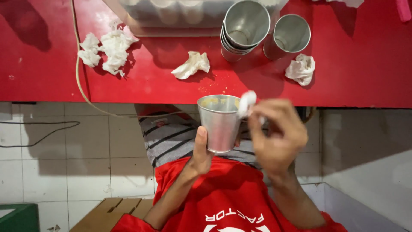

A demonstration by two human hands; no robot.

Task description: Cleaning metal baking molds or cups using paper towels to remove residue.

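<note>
My left hand [201,151] grips a small metal cup [219,121] from its side, held over my lap just below the red table's edge. Yellowish residue shows on the cup's inner rim. My right hand [274,137] pinches a white tissue [247,103] against the cup's right rim. Part of the tissue is hidden behind my fingers.
The red table [171,90] carries several crumpled tissues [192,65], a stack of metal cups [243,28], a single metal cup [289,35] and a clear container [171,17]. A cord [79,81] hangs over the table edge. Tiled floor and a wooden bench [111,212] lie below.
</note>
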